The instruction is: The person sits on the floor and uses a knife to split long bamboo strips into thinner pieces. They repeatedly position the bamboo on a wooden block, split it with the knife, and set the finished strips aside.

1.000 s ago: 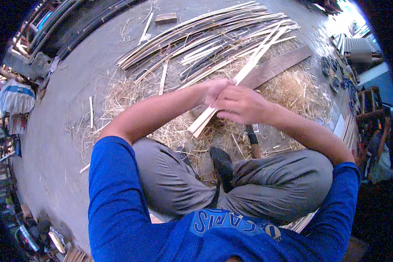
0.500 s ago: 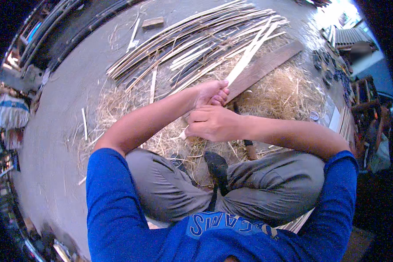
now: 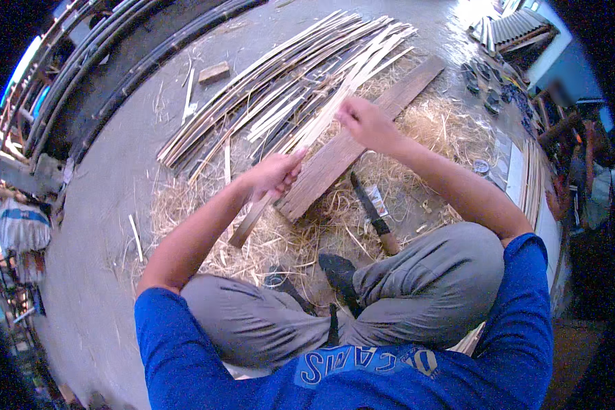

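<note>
My left hand is closed around a long, pale bamboo strip. Its brownish lower end sticks out below the fist, over the shavings. Farther up, my right hand has its fingers curled in against the strip's edge, in a pinch that is slightly blurred. A brown wooden plank slants underneath both hands, its near end above the shavings. On the floor right of the plank lies a knife, with a dark blade and a wooden handle.
Many long bamboo strips are heaped ahead of me. Curly shavings cover the floor around the plank. A small wooden block lies far left; dark pipes run behind it. More strips lie at right. My legs are crossed close by.
My hands, close together before, are now apart: the left moved down and left, the right up and away. The plank and the knife show more fully. The view has shifted somewhat.
</note>
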### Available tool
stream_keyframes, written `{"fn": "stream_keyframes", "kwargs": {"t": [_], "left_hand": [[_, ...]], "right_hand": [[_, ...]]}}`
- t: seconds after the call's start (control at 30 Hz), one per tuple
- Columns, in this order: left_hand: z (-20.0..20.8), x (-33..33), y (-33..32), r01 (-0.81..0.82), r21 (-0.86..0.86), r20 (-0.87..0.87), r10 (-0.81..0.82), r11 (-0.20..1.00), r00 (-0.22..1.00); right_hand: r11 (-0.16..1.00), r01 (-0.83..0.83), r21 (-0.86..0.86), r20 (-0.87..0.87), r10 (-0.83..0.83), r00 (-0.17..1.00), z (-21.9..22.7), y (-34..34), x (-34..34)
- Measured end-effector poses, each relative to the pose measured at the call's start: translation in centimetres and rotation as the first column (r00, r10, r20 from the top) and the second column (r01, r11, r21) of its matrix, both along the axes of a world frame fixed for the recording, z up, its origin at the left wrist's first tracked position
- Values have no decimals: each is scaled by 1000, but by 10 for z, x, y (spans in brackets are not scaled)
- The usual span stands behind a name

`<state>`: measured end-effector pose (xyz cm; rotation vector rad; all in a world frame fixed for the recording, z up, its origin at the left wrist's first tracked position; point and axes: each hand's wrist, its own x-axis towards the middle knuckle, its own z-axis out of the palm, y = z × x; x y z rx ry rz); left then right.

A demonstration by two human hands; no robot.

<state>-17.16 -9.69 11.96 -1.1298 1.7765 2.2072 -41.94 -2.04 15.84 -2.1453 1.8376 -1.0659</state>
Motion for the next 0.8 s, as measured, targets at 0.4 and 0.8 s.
{"fn": "stream_keyframes", "kwargs": {"t": [0.4, 0.8], "left_hand": [[24, 139, 30, 85, 112, 139, -100, 990, 985], [-49, 246, 85, -10, 360, 212, -71, 933, 975]], "right_hand": [[976, 206, -74, 886, 159, -435, -7, -14, -29], [872, 128, 473, 716, -296, -633, -93, -9, 36]]}}
